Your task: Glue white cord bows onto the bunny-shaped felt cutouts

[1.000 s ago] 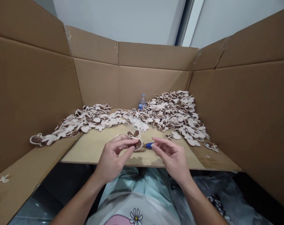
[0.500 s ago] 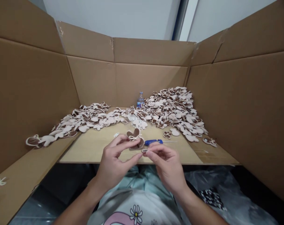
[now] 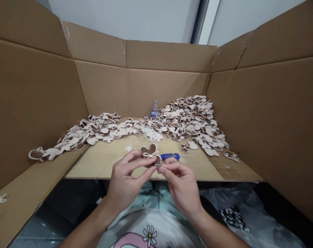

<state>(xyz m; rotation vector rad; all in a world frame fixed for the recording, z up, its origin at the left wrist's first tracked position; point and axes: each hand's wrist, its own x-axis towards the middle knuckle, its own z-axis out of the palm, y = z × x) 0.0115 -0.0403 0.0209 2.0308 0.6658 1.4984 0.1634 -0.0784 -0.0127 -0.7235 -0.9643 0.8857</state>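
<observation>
Between the thumb and fingers of my left hand [image 3: 128, 175] is a brown, bunny-shaped fabric patch [image 3: 149, 150] with a cream cord bow across it. My right hand [image 3: 181, 181] pinches a small pale piece [image 3: 158, 165] at the patch's lower edge, too small to make out, and the fingertips of both hands nearly meet there. Just beyond my right fingers a blue-handled tool [image 3: 170, 156] with a thin shaft lies on the board. A small white tag [image 3: 129, 148] lies beyond my left hand.
Heaped patches [image 3: 190, 117] rise at the back right, and another pile [image 3: 94, 129] runs along the left. A plastic bottle [image 3: 154, 110] stands at the back. Cardboard walls [image 3: 166, 57] enclose the board [image 3: 94, 165]. Clear plastic [image 3: 246, 206] hangs below its front edge on the right.
The patch in my left hand has shifted slightly right and tilted. My right fingertips have brought the small piece against its lower edge.
</observation>
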